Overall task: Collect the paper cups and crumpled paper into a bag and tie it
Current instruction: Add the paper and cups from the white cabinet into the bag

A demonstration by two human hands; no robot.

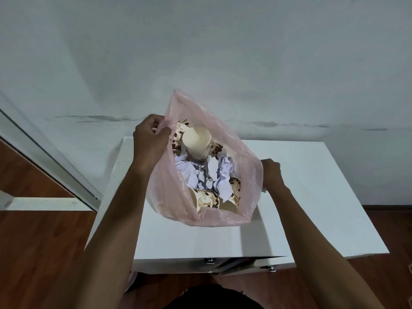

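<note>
Sitting on the white table (301, 197), the pink bag (165, 197) is wide open and full. Inside it are paper cups (196, 139) with brown coffee-bean pictures, and crumpled paper (214, 177) packed between them. One cup stands tall near the far edge, bottom up.

The left hand (149, 139) pinches the far left rim of the bag, with fingers and thumb closed on the thin plastic. The right hand (270, 172) is closed around the right rim, with something small and pale peeking out below it, too small to tell what.

I think tying comes next. The tall cup pokes up high, so it could tip out or get in the way when the rims are pulled together. The plastic looks thin, so a hard tug might tear it.

The cup nearest the person has curly brown writing on it, but it is too blurry to read.

Behind the table is a gray wall (223, 52), and a wooden floor (44, 253) lies around it.
</note>
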